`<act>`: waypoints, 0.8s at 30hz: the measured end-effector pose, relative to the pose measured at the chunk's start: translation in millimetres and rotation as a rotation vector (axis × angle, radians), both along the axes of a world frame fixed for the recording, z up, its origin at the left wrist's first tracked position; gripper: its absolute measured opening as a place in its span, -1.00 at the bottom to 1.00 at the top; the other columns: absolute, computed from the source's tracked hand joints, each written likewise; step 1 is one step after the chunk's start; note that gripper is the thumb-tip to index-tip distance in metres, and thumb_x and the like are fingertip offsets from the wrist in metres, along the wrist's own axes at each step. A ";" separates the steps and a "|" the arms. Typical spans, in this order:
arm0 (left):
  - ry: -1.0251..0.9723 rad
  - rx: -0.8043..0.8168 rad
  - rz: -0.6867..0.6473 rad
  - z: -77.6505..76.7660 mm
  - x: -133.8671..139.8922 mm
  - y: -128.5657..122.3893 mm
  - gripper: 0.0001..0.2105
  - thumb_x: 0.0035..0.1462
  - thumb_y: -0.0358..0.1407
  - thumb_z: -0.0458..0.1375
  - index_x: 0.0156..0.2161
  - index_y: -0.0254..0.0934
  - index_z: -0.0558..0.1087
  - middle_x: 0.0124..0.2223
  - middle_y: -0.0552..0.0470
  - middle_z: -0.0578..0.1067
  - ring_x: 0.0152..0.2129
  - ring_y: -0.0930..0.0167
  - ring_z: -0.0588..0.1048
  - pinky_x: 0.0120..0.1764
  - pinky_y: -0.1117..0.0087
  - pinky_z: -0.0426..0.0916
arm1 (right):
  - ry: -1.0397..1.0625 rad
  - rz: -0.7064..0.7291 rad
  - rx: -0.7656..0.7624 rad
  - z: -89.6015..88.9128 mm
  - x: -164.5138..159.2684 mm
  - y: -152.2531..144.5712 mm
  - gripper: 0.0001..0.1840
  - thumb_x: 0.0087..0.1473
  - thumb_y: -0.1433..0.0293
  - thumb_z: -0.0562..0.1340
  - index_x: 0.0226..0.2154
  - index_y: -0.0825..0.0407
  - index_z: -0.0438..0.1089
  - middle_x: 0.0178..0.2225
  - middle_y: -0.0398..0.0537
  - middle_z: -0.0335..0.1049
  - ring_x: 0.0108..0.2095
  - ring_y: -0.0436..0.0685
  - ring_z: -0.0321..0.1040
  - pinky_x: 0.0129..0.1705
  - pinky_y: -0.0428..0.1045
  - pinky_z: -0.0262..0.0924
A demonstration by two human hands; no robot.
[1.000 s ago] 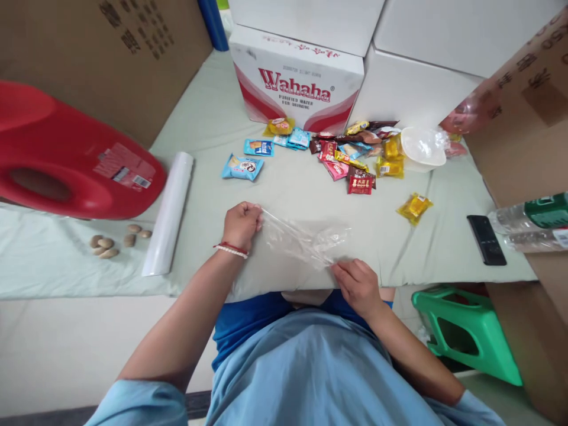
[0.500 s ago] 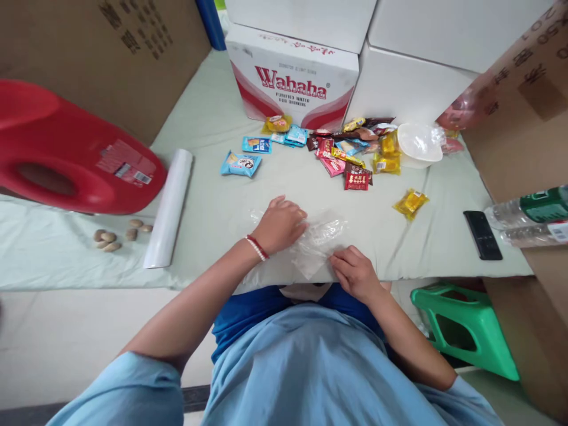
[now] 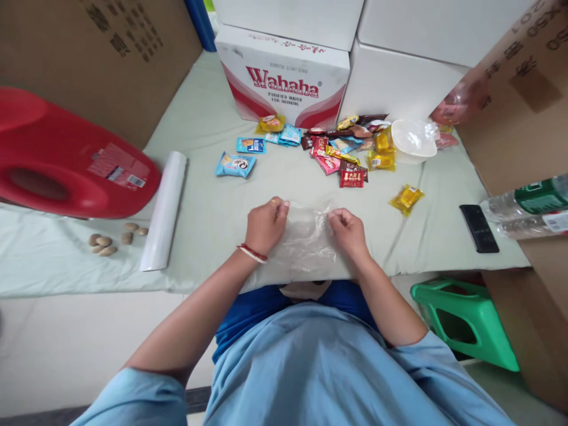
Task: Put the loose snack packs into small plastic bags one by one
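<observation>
While fingers (image 3: 283, 209) pinch plastic (image 3: 306, 242), snacks (image 3: 344, 155) crowd cartons (image 3: 284, 71).

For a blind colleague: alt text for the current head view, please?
A person's left hand and right hand hold thin clear plastic between them over a cloth-covered table. Beyond lie wrapped snacks near a Wahaha box; a red jug is at left.
</observation>
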State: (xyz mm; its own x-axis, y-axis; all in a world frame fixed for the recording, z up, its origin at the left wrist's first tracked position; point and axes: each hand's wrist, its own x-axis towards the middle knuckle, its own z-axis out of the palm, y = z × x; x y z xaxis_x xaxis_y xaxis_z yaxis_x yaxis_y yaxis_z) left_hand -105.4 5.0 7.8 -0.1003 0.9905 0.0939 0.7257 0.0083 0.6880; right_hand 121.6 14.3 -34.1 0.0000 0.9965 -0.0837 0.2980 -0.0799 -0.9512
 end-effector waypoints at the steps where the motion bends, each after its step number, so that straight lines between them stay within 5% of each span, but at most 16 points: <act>1: -0.045 -0.027 0.057 -4.2 -8.9 3.7 -0.71 0.36 -0.13 0.03 -0.38 -0.19 0.38 -0.54 0.06 0.38 -0.52 0.32 0.39 -0.31 0.34 0.17 | 0.040 -0.029 -0.023 -1.2 2.2 6.6 -0.65 0.14 0.06 0.25 -0.30 0.01 0.49 -0.54 -0.20 0.37 -0.53 0.03 0.28 -0.47 -0.07 0.22; 9: -0.129 -0.236 0.331 -34.0 -56.9 19.7 -0.68 0.36 -0.12 0.02 -0.41 -0.20 0.34 -0.54 0.07 0.36 -0.52 0.35 0.35 -0.34 0.30 0.24 | 0.079 -0.077 -0.149 -1.4 23.0 56.8 -0.64 -0.05 0.06 0.37 -0.45 -0.01 0.35 -0.65 -0.29 0.23 -0.70 -0.08 0.01 -0.65 -0.10 -0.09; 12: -0.011 -0.107 0.403 -26.5 -56.7 11.2 -0.86 0.26 -0.21 0.17 -0.17 -0.25 0.40 -0.22 -0.08 0.48 -0.27 0.24 0.46 -0.16 0.19 0.35 | 0.028 -0.023 -0.185 -0.4 24.4 63.4 -0.62 -0.07 0.06 0.39 -0.48 -0.01 0.33 -0.66 -0.28 0.24 -0.71 -0.08 0.01 -0.68 -0.10 -0.12; 14: 0.108 0.073 0.412 -18.4 -50.8 2.0 -0.77 0.25 -0.28 0.18 -0.02 -0.27 0.38 0.00 -0.21 0.44 -0.04 0.14 0.44 0.01 0.06 0.35 | -0.011 0.010 -0.197 0.5 24.1 65.3 -0.60 -0.05 0.05 0.39 -0.50 -0.02 0.31 -0.67 -0.27 0.24 -0.72 -0.07 0.03 -0.68 -0.10 -0.13; 17: 0.300 0.254 0.078 -9.7 -35.9 -4.7 -0.85 0.28 -0.36 0.08 -0.09 -0.24 0.45 -0.04 -0.21 0.47 0.02 0.08 0.42 0.09 -0.05 0.31 | -0.074 0.061 -0.239 3.7 22.9 68.9 -0.60 0.00 0.04 0.37 -0.50 -0.02 0.30 -0.67 -0.27 0.23 -0.72 -0.07 0.02 -0.68 -0.10 -0.15; 20: 0.459 0.172 -0.313 -11.0 -24.2 7.9 -0.82 0.28 -0.39 0.06 -0.16 -0.24 0.53 -0.11 -0.20 0.54 0.00 0.08 0.46 0.07 -0.03 0.35 | -0.128 0.123 -0.296 7.0 24.3 76.0 -0.63 0.04 0.05 0.34 -0.47 -0.01 0.33 -0.66 -0.25 0.24 -0.72 -0.06 0.01 -0.67 -0.09 -0.16; 24: 0.466 -0.059 -0.356 -25.3 -27.5 35.2 -0.58 0.30 -0.28 0.10 0.21 -0.35 0.46 0.30 -0.30 0.42 0.24 0.05 0.37 0.21 -0.01 0.33 | -0.219 0.116 -0.247 6.3 37.1 87.1 -0.70 0.07 0.12 0.29 -0.42 0.00 0.36 -0.61 -0.21 0.26 -0.65 -0.01 0.08 -0.59 -0.07 -0.02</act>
State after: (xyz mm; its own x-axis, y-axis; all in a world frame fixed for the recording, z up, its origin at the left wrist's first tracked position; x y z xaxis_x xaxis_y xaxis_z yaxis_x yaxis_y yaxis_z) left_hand -133.0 40.2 -17.5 0.2781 0.9605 -0.0080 0.9165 -0.2628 0.3017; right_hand 158.7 101.4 -27.8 -0.0672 0.9405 -0.3330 0.5131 -0.2536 -0.8200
